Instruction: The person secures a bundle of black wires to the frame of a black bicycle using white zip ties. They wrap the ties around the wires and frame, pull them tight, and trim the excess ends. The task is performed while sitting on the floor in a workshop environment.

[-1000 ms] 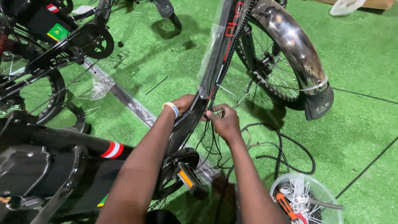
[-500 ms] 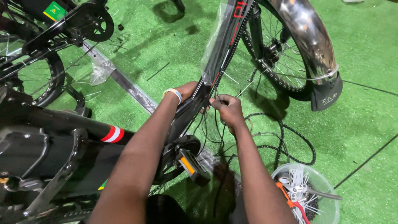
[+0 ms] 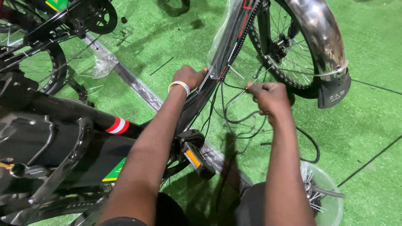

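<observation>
Two hands at a black bicycle frame (image 3: 197, 104) standing on green turf (image 3: 368, 125).

The left hand (image 3: 189, 77) wraps its fingers around the plastic-wrapped frame tube; the right hand (image 3: 268, 96), just beside it, pinches thin black cables (image 3: 234, 113) between closed fingers. Below, a clear plastic tub (image 3: 331, 209) holds bolts and small metal hardware.

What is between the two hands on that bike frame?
In the head view, the plastic-wrapped black frame tube and thin black cables lie between the left hand and right hand.
</observation>
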